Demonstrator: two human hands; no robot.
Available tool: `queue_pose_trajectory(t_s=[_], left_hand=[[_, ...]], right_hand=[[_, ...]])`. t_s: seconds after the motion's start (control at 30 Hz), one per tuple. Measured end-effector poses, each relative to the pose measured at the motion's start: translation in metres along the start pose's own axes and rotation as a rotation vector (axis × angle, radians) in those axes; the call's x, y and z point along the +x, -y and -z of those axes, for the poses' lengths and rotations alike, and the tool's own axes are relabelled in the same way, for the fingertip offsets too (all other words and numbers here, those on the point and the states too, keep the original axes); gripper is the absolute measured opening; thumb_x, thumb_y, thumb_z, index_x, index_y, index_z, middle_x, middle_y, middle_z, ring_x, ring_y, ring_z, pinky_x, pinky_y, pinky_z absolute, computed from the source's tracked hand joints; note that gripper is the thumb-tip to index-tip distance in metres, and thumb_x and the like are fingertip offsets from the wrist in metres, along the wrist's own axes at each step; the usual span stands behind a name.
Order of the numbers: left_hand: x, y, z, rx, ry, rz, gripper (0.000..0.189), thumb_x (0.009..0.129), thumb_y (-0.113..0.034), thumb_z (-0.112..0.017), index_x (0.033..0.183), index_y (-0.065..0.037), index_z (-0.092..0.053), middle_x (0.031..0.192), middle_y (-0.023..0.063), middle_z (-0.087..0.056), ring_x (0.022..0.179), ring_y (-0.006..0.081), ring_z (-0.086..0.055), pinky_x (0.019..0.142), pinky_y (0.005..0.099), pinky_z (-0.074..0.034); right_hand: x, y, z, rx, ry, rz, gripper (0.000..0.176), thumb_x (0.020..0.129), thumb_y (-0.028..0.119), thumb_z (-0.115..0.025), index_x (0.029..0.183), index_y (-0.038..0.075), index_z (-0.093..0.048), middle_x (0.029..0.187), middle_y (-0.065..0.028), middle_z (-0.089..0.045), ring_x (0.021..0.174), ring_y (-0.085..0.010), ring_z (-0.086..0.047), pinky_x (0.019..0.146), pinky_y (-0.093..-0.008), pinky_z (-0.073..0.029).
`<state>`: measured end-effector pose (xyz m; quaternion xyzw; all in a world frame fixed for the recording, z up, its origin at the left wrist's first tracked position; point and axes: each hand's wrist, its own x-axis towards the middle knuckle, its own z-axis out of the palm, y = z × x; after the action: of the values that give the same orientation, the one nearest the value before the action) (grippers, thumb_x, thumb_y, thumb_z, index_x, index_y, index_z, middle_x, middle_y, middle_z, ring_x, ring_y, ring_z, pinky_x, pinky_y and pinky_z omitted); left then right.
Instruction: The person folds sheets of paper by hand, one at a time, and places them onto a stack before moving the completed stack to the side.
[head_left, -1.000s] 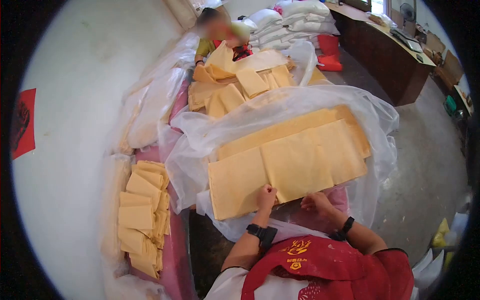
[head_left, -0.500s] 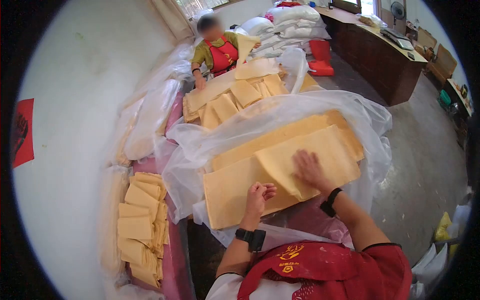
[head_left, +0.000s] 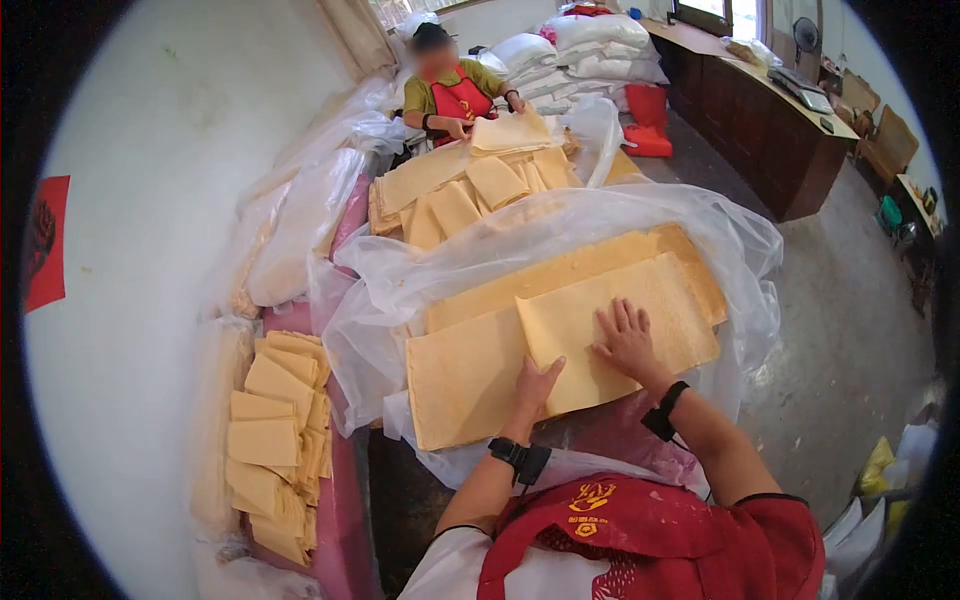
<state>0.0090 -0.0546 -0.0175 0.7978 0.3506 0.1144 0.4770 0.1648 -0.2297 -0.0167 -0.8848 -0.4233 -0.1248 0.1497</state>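
Observation:
A wide stack of thin, pale yellow sheets (head_left: 465, 385), resembling tofu skin, lies in front of me. Its top sheet (head_left: 660, 300) is folded over toward the right, with the crease near the middle. My right hand (head_left: 626, 338) rests flat on this folded part, fingers spread. At the crease is my left hand (head_left: 538, 385), its thumb stretched out away from the fingers and its edge against the sheet. The left fingertips are partly hard to make out. Behind the top stack, more yellow sheets (head_left: 550, 285) show.
Clear plastic film (head_left: 745, 240) surrounds the stack. Folded sheets (head_left: 265, 440) lie in a pile on the left. Across the table, a person in a red apron (head_left: 462, 98) handles sheets on another pile (head_left: 420, 185). White sacks (head_left: 600, 40) and a dark counter (head_left: 745, 125) stand behind.
My left hand has come down from above the stack onto the crease, its curled fingers straightening. My right hand has spread its fingers. The co-worker has lowered a raised sheet onto their pile.

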Motion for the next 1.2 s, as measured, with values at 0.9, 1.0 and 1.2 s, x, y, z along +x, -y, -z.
queue_pose_trajectory(t_s=[0.9,1.0,1.2], left_hand=[[-0.008,-0.167,0.066,-0.923,0.464,-0.118,0.031,0.096,-0.021,-0.054,0.118,0.0,-0.056,0.111,0.0067,-0.063,0.095,0.0156,-0.062,0.084,0.0308,-0.051],[-0.024,-0.193,0.09,-0.96,0.428,-0.227,0.03,0.095,-0.02,-0.055,0.119,-0.001,-0.056,0.111,0.0052,-0.064,0.094,0.0146,-0.062,0.083,0.0299,-0.051],[-0.004,-0.089,0.123,-0.819,0.23,-0.066,0.033,0.095,-0.016,-0.054,0.123,0.0,-0.054,0.114,0.006,-0.062,0.1,0.015,-0.06,0.086,0.0292,-0.049]], right_hand=[[-0.014,0.059,0.014,0.542,-0.197,-0.094,0.045,0.083,0.02,-0.059,0.125,0.005,-0.053,0.124,-0.021,-0.053,0.116,-0.0345,-0.051,0.099,-0.0437,-0.04],[-0.014,-0.008,0.012,0.637,-0.215,-0.229,0.046,0.084,0.024,-0.059,0.125,0.005,-0.053,0.127,-0.0206,-0.051,0.12,-0.0349,-0.047,0.101,-0.0444,-0.038],[-0.003,-0.115,0.003,0.705,-0.305,-0.346,0.048,0.085,0.031,-0.059,0.124,0.003,-0.054,0.133,-0.0198,-0.046,0.127,-0.0355,-0.04,0.105,-0.0458,-0.034]])
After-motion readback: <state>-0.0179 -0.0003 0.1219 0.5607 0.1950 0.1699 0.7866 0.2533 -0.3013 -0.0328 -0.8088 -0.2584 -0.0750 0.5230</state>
